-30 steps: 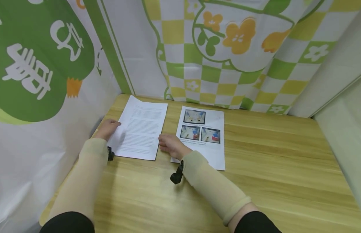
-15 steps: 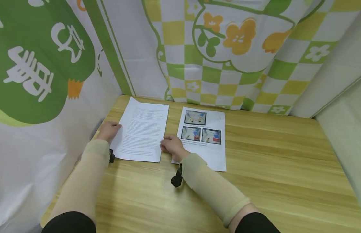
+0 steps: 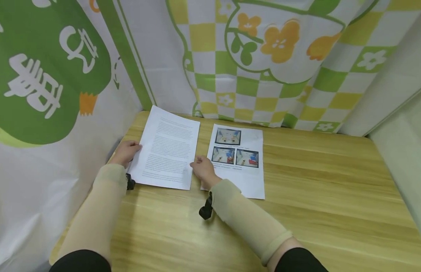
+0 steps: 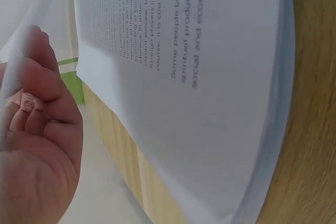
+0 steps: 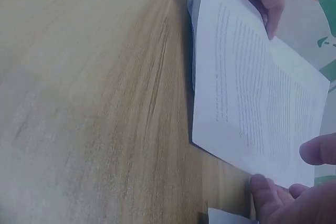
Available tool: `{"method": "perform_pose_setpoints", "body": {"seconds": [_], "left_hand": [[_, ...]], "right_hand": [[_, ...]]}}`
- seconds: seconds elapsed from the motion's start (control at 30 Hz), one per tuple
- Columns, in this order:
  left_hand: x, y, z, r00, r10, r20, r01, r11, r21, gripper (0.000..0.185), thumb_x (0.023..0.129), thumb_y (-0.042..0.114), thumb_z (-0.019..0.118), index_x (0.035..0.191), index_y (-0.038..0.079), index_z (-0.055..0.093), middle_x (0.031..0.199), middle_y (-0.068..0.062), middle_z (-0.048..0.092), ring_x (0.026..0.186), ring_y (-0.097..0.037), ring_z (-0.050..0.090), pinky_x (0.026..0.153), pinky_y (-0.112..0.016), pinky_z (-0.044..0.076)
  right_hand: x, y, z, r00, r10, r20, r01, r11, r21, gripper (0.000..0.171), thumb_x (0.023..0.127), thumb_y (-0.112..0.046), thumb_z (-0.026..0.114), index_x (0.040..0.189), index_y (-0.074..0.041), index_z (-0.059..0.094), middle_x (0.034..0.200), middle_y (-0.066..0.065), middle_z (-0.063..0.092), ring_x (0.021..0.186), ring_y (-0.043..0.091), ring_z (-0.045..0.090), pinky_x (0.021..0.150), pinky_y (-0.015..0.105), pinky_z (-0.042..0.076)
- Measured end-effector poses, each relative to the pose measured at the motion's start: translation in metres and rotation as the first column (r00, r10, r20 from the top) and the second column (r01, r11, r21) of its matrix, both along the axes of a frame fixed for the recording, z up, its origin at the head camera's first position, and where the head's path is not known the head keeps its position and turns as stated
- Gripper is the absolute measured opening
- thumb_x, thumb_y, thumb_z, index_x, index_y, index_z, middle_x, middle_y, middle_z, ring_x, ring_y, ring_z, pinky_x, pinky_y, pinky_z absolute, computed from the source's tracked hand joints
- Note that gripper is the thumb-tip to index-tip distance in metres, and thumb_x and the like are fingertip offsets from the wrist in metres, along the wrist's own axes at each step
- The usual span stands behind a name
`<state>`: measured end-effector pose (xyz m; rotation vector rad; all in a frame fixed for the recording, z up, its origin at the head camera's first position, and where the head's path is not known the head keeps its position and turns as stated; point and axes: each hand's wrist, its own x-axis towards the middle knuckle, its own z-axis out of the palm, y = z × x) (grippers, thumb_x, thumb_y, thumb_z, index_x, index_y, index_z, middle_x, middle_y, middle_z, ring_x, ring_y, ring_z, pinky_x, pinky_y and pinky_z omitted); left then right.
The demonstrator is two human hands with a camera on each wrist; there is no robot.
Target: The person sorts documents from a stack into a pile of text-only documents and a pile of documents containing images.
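Observation:
My left hand [image 3: 126,152] pinches the left edge of a printed sheet of paper [image 3: 167,151] at the left of the table. That sheet's far-left corner is lifted, and it slants up in the right wrist view. Beneath it lies more printed paper [image 4: 210,129], bowed up near its edge in the left wrist view. My right hand [image 3: 204,170] is at the right edge of the upper sheet. There its fingertips [image 5: 261,183] meet the edge, with the thumb spread apart above the print. The left fingers are partly hidden behind paper in the left wrist view.
Right of the printed sheet, a page with three pictures [image 3: 237,177] lies flat, its left side partly under my right hand. Wood-grain table [image 3: 315,189] extends to the right. Patterned curtains [image 3: 271,68] hang behind the table, and a white and green cloth [image 3: 60,158] at the left.
The upper printed sheet has shifted right and its far-left corner has risen and straightened. My right hand has moved slightly right along with its edge. The picture page lies where it was.

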<state>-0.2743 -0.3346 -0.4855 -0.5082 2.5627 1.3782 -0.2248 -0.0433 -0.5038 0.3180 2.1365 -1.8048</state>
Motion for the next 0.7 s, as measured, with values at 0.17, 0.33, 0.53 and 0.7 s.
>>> {"method": "perform_pose_setpoints", "body": {"seconds": [0.17, 0.33, 0.53, 0.7], "left_hand": [[0.003, -0.002, 0.003, 1.0, 0.023, 0.0, -0.023, 0.996, 0.083, 0.042, 0.109, 0.017, 0.048, 0.142, -0.009, 0.049, 0.136, -0.021, 0.05, 0.1, -0.018, 0.05, 0.077, -0.024, 0.045], [0.006, 0.001, 0.008, 0.999, 0.04, 0.005, -0.04, 0.993, 0.111, 0.044, 0.109, 0.018, 0.049, 0.145, -0.007, 0.048, 0.129, -0.017, 0.053, 0.09, -0.013, 0.053, 0.07, -0.02, 0.047], [0.006, 0.001, 0.011, 0.999, 0.038, 0.027, -0.042, 0.988, 0.146, 0.048, 0.11, 0.021, 0.05, 0.15, -0.006, 0.044, 0.131, -0.016, 0.052, 0.091, -0.012, 0.054, 0.071, -0.019, 0.048], [0.01, 0.001, 0.014, 0.998, 0.054, 0.021, -0.057, 0.978, 0.201, 0.049, 0.11, 0.022, 0.05, 0.151, -0.004, 0.044, 0.119, -0.008, 0.057, 0.087, -0.008, 0.055, 0.071, -0.02, 0.049]], "right_hand": [[-0.003, -0.001, -0.003, 0.999, -0.002, 0.032, 0.004, 0.998, -0.059, 0.027, 0.101, -0.006, 0.062, 0.124, 0.007, 0.059, 0.117, 0.015, 0.064, 0.093, 0.02, 0.062, 0.086, 0.028, 0.054], [-0.003, -0.001, -0.002, 0.999, -0.022, 0.038, 0.027, 0.992, -0.126, 0.037, 0.101, -0.003, 0.06, 0.137, 0.006, 0.058, 0.116, 0.015, 0.067, 0.082, 0.016, 0.062, 0.077, 0.025, 0.056], [-0.001, 0.0, -0.002, 0.996, -0.053, -0.076, 0.054, 0.999, 0.004, 0.035, 0.099, -0.006, 0.063, 0.133, 0.002, 0.063, 0.125, 0.015, 0.066, 0.113, 0.026, 0.063, 0.097, 0.033, 0.053], [0.001, 0.002, 0.002, 0.996, -0.072, -0.061, 0.071, 0.997, -0.013, 0.027, 0.1, -0.008, 0.063, 0.125, 0.002, 0.065, 0.108, 0.011, 0.067, 0.09, 0.018, 0.062, 0.076, 0.026, 0.054]]}}
